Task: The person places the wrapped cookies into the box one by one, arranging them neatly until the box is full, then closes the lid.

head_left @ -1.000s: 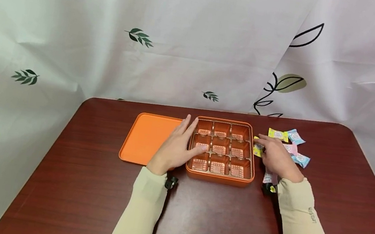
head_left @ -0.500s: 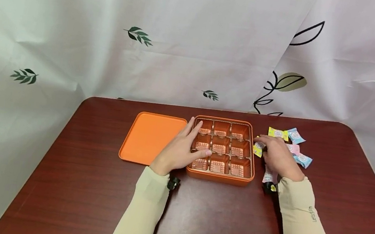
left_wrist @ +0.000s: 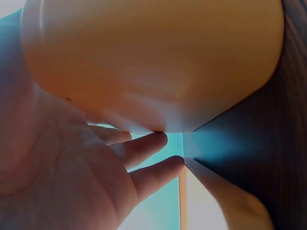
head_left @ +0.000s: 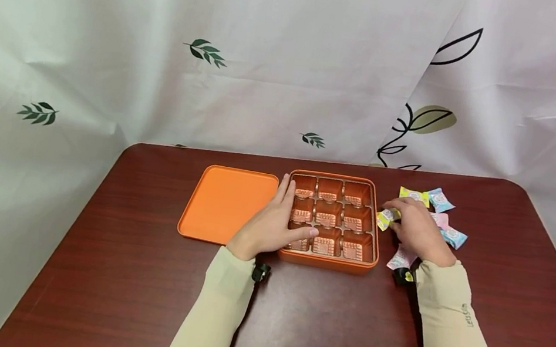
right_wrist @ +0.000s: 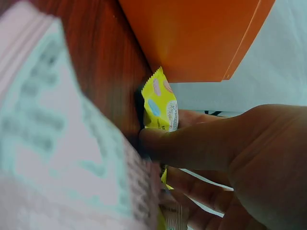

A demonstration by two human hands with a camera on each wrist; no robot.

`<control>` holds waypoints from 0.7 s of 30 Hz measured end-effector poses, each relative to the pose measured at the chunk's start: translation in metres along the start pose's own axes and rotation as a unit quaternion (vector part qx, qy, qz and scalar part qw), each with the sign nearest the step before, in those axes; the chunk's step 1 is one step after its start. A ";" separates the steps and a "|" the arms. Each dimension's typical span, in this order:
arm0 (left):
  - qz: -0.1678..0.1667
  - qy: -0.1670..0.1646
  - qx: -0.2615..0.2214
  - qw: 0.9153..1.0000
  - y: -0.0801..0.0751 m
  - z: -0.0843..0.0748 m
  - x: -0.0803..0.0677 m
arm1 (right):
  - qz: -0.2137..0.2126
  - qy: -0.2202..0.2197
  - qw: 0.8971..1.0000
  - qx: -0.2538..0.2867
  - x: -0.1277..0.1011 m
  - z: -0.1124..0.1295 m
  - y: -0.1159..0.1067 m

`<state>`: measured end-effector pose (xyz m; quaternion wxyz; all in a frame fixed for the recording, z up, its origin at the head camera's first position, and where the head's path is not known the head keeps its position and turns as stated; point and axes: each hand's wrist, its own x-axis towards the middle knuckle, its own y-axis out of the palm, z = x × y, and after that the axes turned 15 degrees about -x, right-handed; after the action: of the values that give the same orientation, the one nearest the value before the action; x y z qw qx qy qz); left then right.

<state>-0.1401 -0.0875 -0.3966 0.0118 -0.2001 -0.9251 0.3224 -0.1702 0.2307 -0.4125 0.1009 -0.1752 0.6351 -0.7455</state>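
Note:
An orange box (head_left: 326,262) with a nine-compartment tray stands near the table's far edge. Its left side is touched by my left hand (head_left: 271,223), fingers straight and thumb stretched over the near-left compartments. In the left wrist view the fingers (left_wrist: 153,179) lie along the box wall. Right of the box, my right hand (head_left: 419,232) pinches a yellow-wrapped candy (head_left: 388,217) between thumb and fingers. In the right wrist view the yellow wrapper (right_wrist: 160,103) sticks out past the thumb, close to the box. All the compartments that show hold nothing.
An orange lid (head_left: 225,205) lies flat left of the box. Around my right hand lie another yellow candy (head_left: 414,196), blue ones (head_left: 441,200), and pink ones (head_left: 402,258). A patterned white curtain (head_left: 270,77) hangs behind the table (head_left: 134,284).
My right hand now pinches the yellow candy and has shifted slightly right. The left hand has slid a little rightward against the box.

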 end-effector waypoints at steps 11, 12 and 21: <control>0.022 -0.006 -0.014 1.000 0.002 0.000 0.001 | 0.000 0.031 1.000 -0.002 0.001 0.000 -0.001; 0.022 -0.007 -0.013 1.000 0.003 0.001 0.001 | -0.001 0.035 0.999 -0.001 0.001 0.000 -0.001; 0.031 -0.017 -0.025 0.999 0.005 0.001 0.000 | 0.012 0.066 0.998 0.013 0.000 0.000 0.000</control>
<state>-0.1386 -0.0846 -0.4004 -0.0191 -0.2229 -0.9264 0.3030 -0.1699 0.2311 -0.4125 0.0699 -0.1166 0.6329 -0.7622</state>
